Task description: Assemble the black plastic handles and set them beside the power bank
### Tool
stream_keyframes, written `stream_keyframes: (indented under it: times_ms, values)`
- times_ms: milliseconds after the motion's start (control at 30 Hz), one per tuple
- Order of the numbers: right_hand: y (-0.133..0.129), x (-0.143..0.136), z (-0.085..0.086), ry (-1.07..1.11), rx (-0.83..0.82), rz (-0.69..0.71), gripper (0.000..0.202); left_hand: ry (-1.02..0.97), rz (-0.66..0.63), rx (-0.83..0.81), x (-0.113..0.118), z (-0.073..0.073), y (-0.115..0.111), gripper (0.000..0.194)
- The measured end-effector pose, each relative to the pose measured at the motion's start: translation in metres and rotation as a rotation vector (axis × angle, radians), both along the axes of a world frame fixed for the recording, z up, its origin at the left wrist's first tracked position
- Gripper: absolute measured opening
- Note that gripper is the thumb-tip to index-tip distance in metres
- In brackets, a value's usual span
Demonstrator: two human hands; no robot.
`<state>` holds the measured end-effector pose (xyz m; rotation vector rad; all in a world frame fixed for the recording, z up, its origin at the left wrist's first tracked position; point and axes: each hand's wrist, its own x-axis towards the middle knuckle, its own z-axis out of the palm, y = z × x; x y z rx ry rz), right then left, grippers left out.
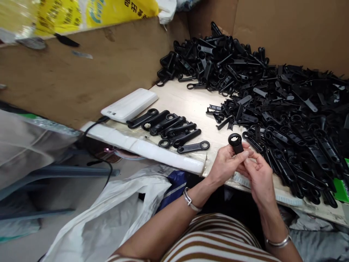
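Observation:
Between my two hands is a black plastic handle part (236, 141) with a ring at its far end, tilted upward. My left hand (225, 163) is closed round its shaft from the left. From the right, my right hand (257, 169) pinches its lower end, which the fingers hide. Both hands are just above the front edge of the worktable. Left of them lies a small group of similar black handles (193, 146), each with a ring at one end. To the right, a large heap of black handle parts (294, 138) comes close to my right hand.
A white power bank (129, 104) with a black cable (94, 125) stands at the table's left. Cardboard walls (294, 32) bound the back and left. White foam (147, 147) lines the front edge. Below hangs a white plastic bag (109, 211). A green piece (340, 190) sits far right.

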<state>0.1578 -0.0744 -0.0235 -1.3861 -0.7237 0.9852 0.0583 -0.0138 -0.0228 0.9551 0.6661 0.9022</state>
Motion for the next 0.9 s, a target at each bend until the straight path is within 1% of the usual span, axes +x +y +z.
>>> stream_keyframes:
  times_ms: [67, 100, 167, 200, 267, 300, 367, 400, 500, 567, 633, 700, 800, 900]
  values:
    - [-0.004, 0.011, 0.007, -0.135, 0.020, -0.039, 0.035, 0.160, -0.050, 0.169, -0.007, 0.002, 0.002, 0.032]
    - [-0.005, 0.017, 0.010, -0.181, 0.033, -0.042, 0.041, 0.246, -0.099, 0.276, -0.010, 0.003, 0.002, 0.026]
    - [-0.006, 0.023, 0.018, -0.198, 0.031, 0.032, 0.056, 0.389, -0.220, 0.467, -0.013, 0.004, 0.003, 0.017]
    - [-0.006, 0.025, 0.021, -0.181, 0.018, 0.092, 0.059, 0.434, -0.271, 0.536, -0.013, 0.004, 0.003, 0.015]
    - [-0.004, 0.026, 0.023, -0.167, -0.004, 0.164, 0.050, 0.489, -0.326, 0.637, -0.011, 0.001, 0.002, 0.014]
    - [-0.003, 0.027, 0.023, -0.179, -0.003, 0.169, 0.042, 0.499, -0.340, 0.671, -0.009, 0.000, 0.002, 0.015]
    - [-0.003, 0.028, 0.021, -0.239, 0.005, 0.159, 0.031, 0.492, -0.366, 0.716, -0.006, -0.003, 0.001, 0.018]
    - [-0.003, 0.029, 0.019, -0.280, 0.002, 0.157, 0.029, 0.485, -0.376, 0.726, -0.005, -0.004, 0.001, 0.019]
    - [-0.005, 0.032, 0.013, -0.400, -0.038, 0.146, 0.028, 0.494, -0.395, 0.715, -0.003, -0.007, 0.001, 0.020]
    - [-0.005, 0.034, 0.011, -0.423, -0.056, 0.152, 0.028, 0.520, -0.402, 0.702, -0.002, -0.007, 0.001, 0.017]
    - [-0.004, 0.036, 0.013, -0.415, -0.043, 0.177, 0.027, 0.538, -0.403, 0.702, -0.003, -0.009, 0.001, 0.015]
    - [-0.004, 0.039, 0.018, -0.454, -0.024, 0.240, 0.023, 0.549, -0.405, 0.720, -0.003, -0.010, 0.000, 0.012]
    - [-0.008, 0.042, 0.027, -0.652, 0.009, 0.323, 0.018, 0.579, -0.424, 0.763, -0.004, -0.011, -0.002, 0.007]
    - [-0.013, 0.043, 0.030, -0.838, 0.034, 0.333, 0.019, 0.599, -0.437, 0.810, -0.005, -0.010, -0.003, 0.009]
